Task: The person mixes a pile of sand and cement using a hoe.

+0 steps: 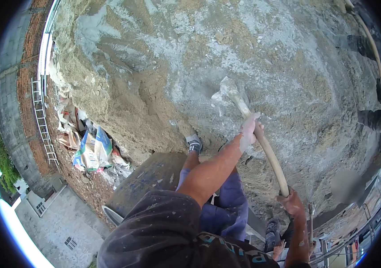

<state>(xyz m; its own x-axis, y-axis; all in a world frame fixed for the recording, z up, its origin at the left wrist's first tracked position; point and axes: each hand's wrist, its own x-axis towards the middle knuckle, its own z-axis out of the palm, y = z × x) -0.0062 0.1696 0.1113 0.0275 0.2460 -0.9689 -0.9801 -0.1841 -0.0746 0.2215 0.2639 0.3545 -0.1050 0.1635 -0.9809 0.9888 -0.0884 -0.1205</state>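
Observation:
A hoe with a cement-crusted blade (226, 91) and a long wooden handle (268, 154) rests in a big heap of sand and grey cement (226, 49). My left hand (249, 129), dusted with cement, grips the handle a little below the blade. At the handle's near end my right hand (291, 203) is closed around it. My blue-trousered leg and grey shoe (194, 144) stand at the heap's edge.
A dark metal tray or barrow (148, 178) lies beside my leg. Cement bags (90, 149) are piled at the left by a brick wall, where a ladder (43, 120) leans. Another long-handled tool (371, 42) lies at the heap's upper right.

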